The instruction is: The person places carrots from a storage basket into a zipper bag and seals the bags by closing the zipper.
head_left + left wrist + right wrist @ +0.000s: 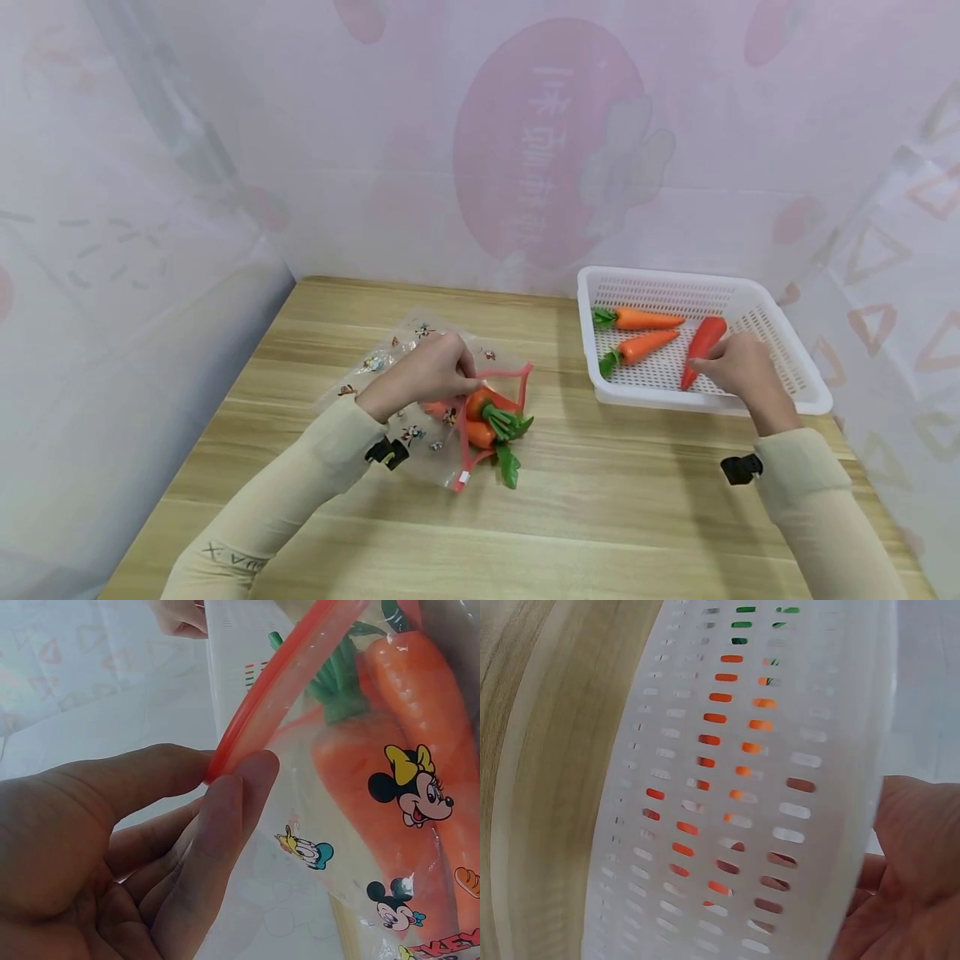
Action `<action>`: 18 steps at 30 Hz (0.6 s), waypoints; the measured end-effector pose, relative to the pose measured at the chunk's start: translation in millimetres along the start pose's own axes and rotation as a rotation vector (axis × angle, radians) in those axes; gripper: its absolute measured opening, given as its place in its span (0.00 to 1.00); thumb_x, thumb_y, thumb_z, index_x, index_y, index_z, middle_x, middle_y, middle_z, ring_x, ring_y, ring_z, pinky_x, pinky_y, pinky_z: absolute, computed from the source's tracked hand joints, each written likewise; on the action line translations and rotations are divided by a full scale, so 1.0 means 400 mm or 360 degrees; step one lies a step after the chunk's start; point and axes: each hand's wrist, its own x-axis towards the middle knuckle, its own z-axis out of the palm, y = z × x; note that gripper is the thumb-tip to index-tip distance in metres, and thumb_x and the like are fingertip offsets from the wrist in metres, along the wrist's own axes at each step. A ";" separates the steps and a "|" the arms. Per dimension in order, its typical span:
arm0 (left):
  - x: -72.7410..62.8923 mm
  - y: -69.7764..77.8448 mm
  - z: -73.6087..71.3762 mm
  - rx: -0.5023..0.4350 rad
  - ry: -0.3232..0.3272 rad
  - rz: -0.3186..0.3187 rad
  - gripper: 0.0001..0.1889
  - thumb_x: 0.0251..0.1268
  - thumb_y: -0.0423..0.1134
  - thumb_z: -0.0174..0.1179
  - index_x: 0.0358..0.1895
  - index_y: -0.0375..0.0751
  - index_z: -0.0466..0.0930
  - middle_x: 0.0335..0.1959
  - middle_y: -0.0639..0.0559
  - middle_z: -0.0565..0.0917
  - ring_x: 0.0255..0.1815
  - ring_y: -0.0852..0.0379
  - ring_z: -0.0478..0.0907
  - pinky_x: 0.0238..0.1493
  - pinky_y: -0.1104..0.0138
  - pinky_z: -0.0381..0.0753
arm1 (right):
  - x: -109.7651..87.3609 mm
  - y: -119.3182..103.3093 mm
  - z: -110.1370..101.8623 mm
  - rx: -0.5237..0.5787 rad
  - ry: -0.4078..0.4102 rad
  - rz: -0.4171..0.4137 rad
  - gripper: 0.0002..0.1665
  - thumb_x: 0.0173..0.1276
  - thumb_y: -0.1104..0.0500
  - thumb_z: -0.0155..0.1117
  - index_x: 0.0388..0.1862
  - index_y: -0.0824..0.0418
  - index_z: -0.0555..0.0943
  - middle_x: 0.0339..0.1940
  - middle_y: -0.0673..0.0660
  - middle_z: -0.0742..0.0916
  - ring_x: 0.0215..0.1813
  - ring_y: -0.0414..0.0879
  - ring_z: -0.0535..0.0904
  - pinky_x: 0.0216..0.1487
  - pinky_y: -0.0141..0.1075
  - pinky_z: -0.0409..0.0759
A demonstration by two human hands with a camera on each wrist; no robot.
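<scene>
Two carrots (478, 433) are bagged, two others (647, 345) left by the basket's (660, 398) left edge; bag (412, 435) pinched by left hand (429, 372), pepper (707, 335) by right hand (742, 364).

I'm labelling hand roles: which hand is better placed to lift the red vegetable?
Likely the right hand: it's at the red vegetable in the basket, while the left hand pinches the bag.

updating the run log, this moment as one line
left hand: pinches zip bag; right hand: at red chili pepper; two carrots: in basket
</scene>
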 end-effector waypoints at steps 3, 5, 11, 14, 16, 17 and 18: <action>0.000 -0.002 0.001 -0.0013 0.0000 0.0002 0.11 0.71 0.38 0.69 0.29 0.39 0.92 0.21 0.53 0.89 0.19 0.61 0.83 0.27 0.69 0.82 | 0.014 0.006 0.009 0.0004 -0.0028 0.0065 0.23 0.68 0.51 0.72 0.24 0.70 0.85 0.15 0.48 0.73 0.25 0.46 0.69 0.28 0.37 0.68; 0.001 -0.004 0.001 -0.0017 0.0002 0.0008 0.11 0.71 0.37 0.69 0.29 0.39 0.92 0.21 0.52 0.89 0.19 0.60 0.83 0.27 0.69 0.82 | 0.023 0.010 0.016 0.0017 -0.0018 0.0093 0.23 0.67 0.52 0.73 0.19 0.65 0.79 0.14 0.47 0.70 0.24 0.45 0.67 0.27 0.37 0.67; 0.000 -0.003 0.002 -0.0011 0.0012 -0.0004 0.10 0.70 0.38 0.70 0.29 0.39 0.92 0.22 0.53 0.89 0.19 0.61 0.82 0.28 0.69 0.83 | 0.052 0.021 0.035 0.0027 -0.0021 0.0170 0.20 0.65 0.53 0.73 0.22 0.62 0.76 0.16 0.51 0.77 0.24 0.46 0.72 0.27 0.37 0.71; -0.001 -0.003 0.003 -0.0002 0.0015 -0.0005 0.10 0.70 0.39 0.70 0.30 0.39 0.92 0.23 0.53 0.89 0.20 0.61 0.82 0.29 0.69 0.82 | 0.064 0.028 0.045 -0.0016 -0.0036 0.0215 0.18 0.65 0.52 0.71 0.29 0.66 0.79 0.20 0.55 0.82 0.25 0.47 0.76 0.27 0.36 0.73; 0.000 -0.003 0.003 0.0008 0.0018 0.0002 0.10 0.70 0.39 0.71 0.29 0.39 0.92 0.23 0.53 0.89 0.20 0.61 0.82 0.29 0.69 0.82 | 0.068 0.029 0.050 -0.0036 -0.0036 0.0244 0.20 0.65 0.52 0.71 0.36 0.70 0.79 0.22 0.56 0.82 0.27 0.49 0.77 0.28 0.37 0.73; 0.000 -0.003 0.003 0.0013 0.0020 0.0005 0.10 0.70 0.39 0.71 0.29 0.39 0.92 0.23 0.53 0.89 0.20 0.61 0.81 0.29 0.69 0.81 | 0.070 0.029 0.053 -0.0040 -0.0035 0.0262 0.22 0.65 0.52 0.71 0.39 0.71 0.79 0.23 0.57 0.81 0.28 0.50 0.77 0.28 0.37 0.73; 0.000 -0.002 0.003 0.0015 0.0019 0.0003 0.10 0.70 0.39 0.71 0.29 0.39 0.92 0.23 0.53 0.89 0.20 0.61 0.81 0.29 0.69 0.81 | 0.072 0.028 0.056 -0.0039 -0.0034 0.0288 0.24 0.65 0.52 0.71 0.43 0.73 0.78 0.25 0.59 0.81 0.30 0.51 0.77 0.30 0.38 0.73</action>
